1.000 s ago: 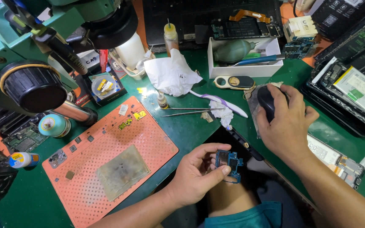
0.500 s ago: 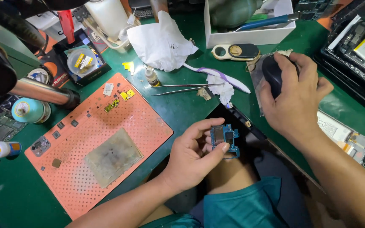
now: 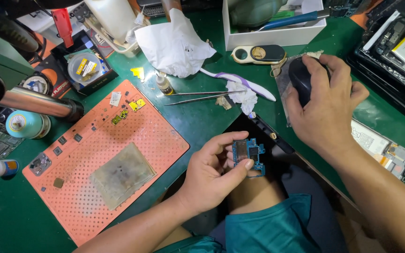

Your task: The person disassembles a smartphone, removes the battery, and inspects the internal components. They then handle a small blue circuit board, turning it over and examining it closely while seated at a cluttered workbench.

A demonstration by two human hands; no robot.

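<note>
Left hand pinches small blue rectangular circuit board in fingertip grip over lap, off green tabletop edge; right hand cups black rounded mouse, fingers curled over it.

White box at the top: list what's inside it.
The white box holds a blue-handled tool lying across a dark green rounded thing. The frame's top edge cuts off the rest, and whatever lies under these two is covered.

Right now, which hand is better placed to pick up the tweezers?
Right hand: it rests on the black mouse on the bench, nearer the tweezers; the left hand holds the blue circuit board.
</note>
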